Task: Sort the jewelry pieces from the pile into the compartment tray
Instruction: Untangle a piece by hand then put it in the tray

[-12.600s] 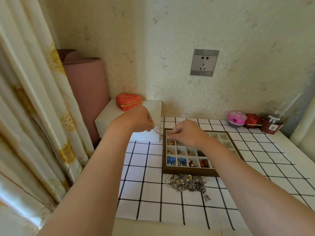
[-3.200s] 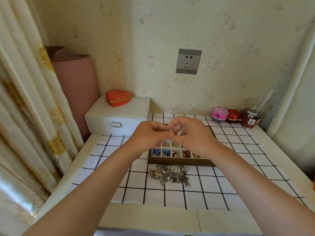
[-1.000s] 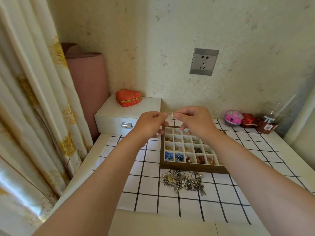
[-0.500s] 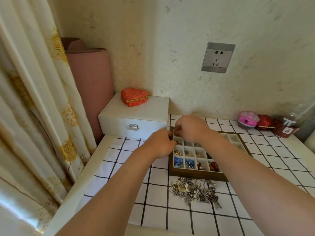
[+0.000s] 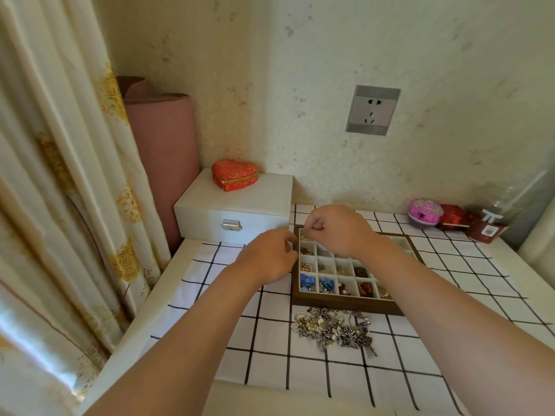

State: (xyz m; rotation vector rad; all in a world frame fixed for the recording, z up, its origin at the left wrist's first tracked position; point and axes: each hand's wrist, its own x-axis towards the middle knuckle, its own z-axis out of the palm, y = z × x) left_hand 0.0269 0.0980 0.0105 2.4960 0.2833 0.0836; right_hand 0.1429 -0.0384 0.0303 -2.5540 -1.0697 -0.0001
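Right hand (image 5: pixel 339 232) fingers curled over tray (image 5: pixel 345 305), left hand (image 5: pixel 267 261) curled beside it — grip unclear; bottle label (image 5: pixel 490 231) unreadable.

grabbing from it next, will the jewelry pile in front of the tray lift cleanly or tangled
The pile looks like interlaced chains and charms, so one piece will probably drag neighbours along. The chains likely hang limp rather than hold shape. Small loose bits at its edge may slide on the checked cloth if pushed.
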